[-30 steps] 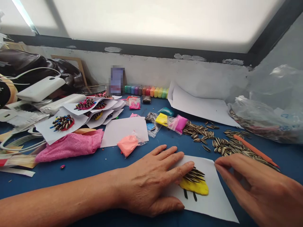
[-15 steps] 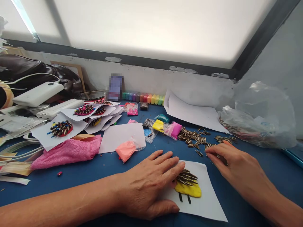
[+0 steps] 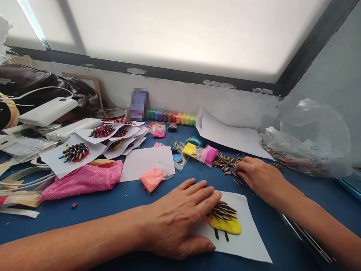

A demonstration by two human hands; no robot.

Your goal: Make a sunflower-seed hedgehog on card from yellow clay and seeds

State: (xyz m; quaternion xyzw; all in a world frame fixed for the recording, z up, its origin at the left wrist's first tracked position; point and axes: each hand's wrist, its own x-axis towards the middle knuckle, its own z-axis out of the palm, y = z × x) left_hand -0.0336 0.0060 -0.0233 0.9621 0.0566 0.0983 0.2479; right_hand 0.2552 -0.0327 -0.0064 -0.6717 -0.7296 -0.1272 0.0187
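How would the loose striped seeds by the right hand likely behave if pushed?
The loose seeds would probably scatter rather than move together, lying in an open heap on the blue tabletop. Each looks small and thin, so likely light. Their flattish, pointed shape suggests sliding more than rolling.

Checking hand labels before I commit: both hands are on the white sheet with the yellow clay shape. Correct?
Not quite: the right hand is off the sheet, at the loose sunflower seeds, as the head view shows. The left hand is indeed on the white sheet with the yellow clay shape.
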